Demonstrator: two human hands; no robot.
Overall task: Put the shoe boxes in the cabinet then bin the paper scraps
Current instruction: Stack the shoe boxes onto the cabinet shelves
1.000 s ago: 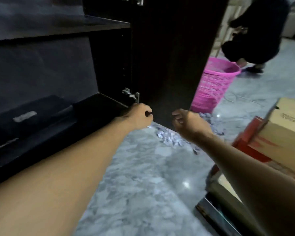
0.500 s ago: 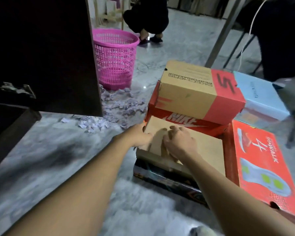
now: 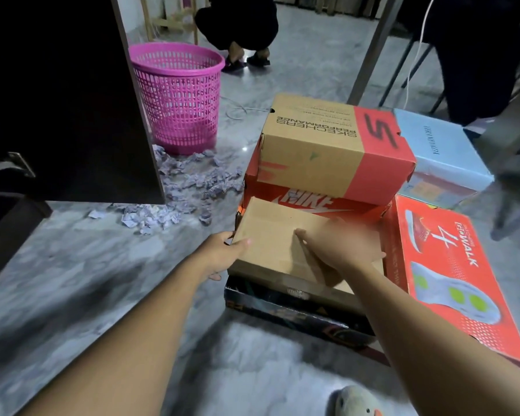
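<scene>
Both hands flank the brown box [image 3: 270, 247], stacked on a black box [image 3: 282, 307], presumably for a level lift: left hand [image 3: 219, 255] pinches its left edge, right hand [image 3: 342, 244] covers the lid, finger curl indeterminate.

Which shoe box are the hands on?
The plain brown box, sitting on the dark box in front of the Nike box. The left hand grips its corner and the right hand rests on top.
</scene>
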